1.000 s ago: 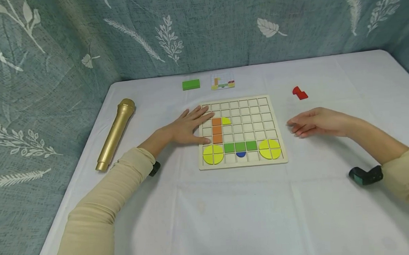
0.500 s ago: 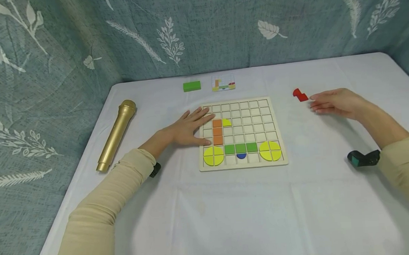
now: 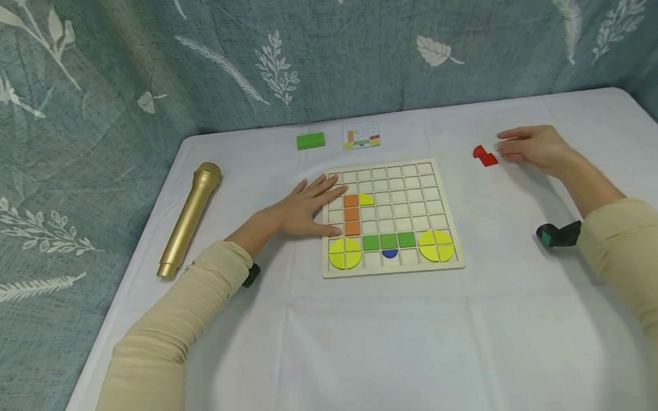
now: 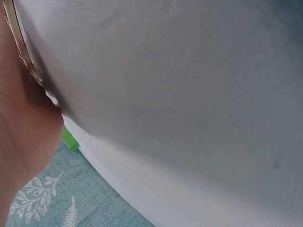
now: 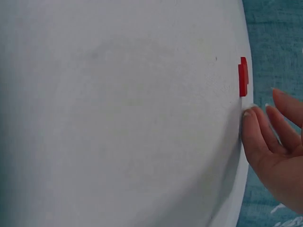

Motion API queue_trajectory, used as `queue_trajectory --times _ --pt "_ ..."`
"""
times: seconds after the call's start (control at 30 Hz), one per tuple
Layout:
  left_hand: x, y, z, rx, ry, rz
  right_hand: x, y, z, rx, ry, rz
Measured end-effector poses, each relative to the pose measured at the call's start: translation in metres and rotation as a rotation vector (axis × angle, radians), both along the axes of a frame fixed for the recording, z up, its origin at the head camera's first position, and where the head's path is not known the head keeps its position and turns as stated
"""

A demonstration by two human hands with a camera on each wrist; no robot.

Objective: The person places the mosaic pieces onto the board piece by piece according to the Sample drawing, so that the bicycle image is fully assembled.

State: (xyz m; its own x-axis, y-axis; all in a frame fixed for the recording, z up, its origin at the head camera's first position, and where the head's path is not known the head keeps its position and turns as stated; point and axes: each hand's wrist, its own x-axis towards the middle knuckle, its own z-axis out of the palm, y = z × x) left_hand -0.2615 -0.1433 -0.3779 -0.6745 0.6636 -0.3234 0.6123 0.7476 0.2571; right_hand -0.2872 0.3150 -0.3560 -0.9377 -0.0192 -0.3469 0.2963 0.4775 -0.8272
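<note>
My left hand (image 3: 304, 211) rests with spread fingers on the left edge of a wooden grid board (image 3: 394, 270). On the board lie orange squares (image 3: 351, 214), a yellow quarter-circle (image 3: 365, 199), green squares (image 3: 388, 241), a blue half-circle (image 3: 389, 253) and two yellow circles (image 3: 344, 254) made of quarter pieces. My right hand (image 3: 536, 148) hovers just right of two red pieces (image 3: 485, 156), a rounded one and a square one, its fingers apart and holding nothing. In the right wrist view its fingertips are beside the red pieces (image 5: 243, 77).
A gold microphone (image 3: 189, 221) lies at the left of the white-covered table (image 3: 368, 351). A green block (image 3: 311, 141) and a small pattern card (image 3: 361, 135) lie behind the board. A leaf-print curtain (image 3: 355, 57) hangs beyond the back edge.
My right hand has moved away from beside the board, up and to the right, to the red pieces. The left hand has stayed on the board.
</note>
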Motion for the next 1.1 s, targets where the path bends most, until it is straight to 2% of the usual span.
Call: queue_trajectory --times 0.17,0.37,0.67,1.1 --pt "0.001 0.001 0.002 0.000 -0.003 0.002 -0.005 -0.010 -0.002 0.109 0.049 0.025" --pt "0.000 0.000 0.000 0.001 0.004 0.002 -0.012 -0.024 -0.005 0.187 0.088 0.054" --pt "0.000 -0.001 -0.003 0.015 0.009 0.000 -0.021 -0.032 -0.010 0.255 0.129 0.092" --pt "-0.002 -0.001 -0.004 0.015 0.006 0.005 -0.016 -0.032 -0.004 0.269 0.113 0.054"
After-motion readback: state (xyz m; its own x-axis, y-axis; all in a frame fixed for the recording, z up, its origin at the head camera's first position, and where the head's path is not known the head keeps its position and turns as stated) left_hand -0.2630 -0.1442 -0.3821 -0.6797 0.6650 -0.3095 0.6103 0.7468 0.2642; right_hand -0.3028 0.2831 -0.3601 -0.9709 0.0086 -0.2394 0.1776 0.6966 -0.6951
